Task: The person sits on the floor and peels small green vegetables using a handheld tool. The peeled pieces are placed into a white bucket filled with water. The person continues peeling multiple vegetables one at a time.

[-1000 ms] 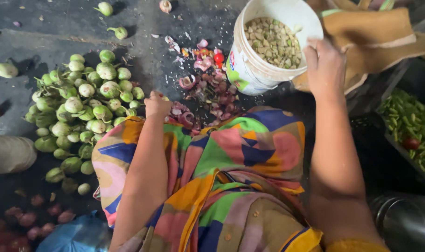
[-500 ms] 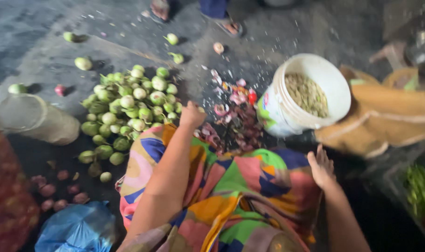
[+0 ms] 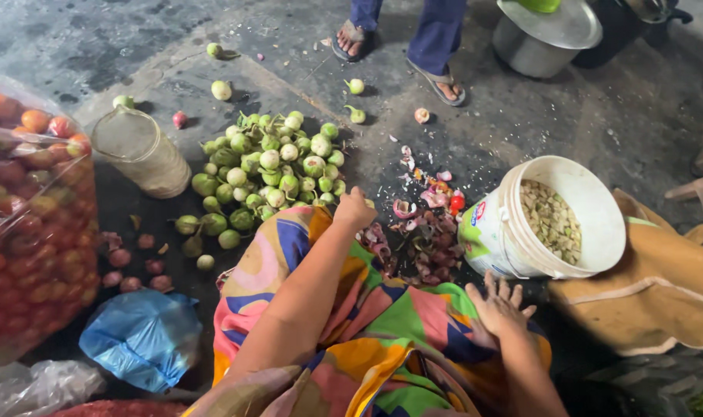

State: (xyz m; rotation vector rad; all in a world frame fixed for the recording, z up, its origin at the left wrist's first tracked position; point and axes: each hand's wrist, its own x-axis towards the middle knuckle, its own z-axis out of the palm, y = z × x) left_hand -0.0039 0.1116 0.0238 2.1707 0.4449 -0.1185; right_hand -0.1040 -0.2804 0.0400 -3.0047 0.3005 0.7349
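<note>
My left hand (image 3: 353, 208) is closed into a fist at the near edge of a heap of small green round eggplants (image 3: 268, 174) on the dark ground; whether it holds one I cannot see. My right hand (image 3: 500, 306) rests open, fingers spread, on my colourful patterned cloth (image 3: 382, 324) just below a white plastic bucket (image 3: 538, 220). The bucket is tilted and holds chopped pale vegetable pieces (image 3: 552, 220). Between heap and bucket lies a litter of purple and pink peelings (image 3: 425, 235).
A clear bag of tomatoes (image 3: 27, 232) stands at left, with an overturned basket (image 3: 141, 153), small reddish onions (image 3: 135, 266) and a blue plastic bag (image 3: 139, 336). Another person's sandalled feet (image 3: 436, 77) stand at the top near a metal pot (image 3: 540, 35). Tan cloth (image 3: 660, 297) lies right.
The view has tilted up and drawn back. My right hand has left the bucket's side and come down onto my lap. My left hand stays at the edge of the eggplant heap.
</note>
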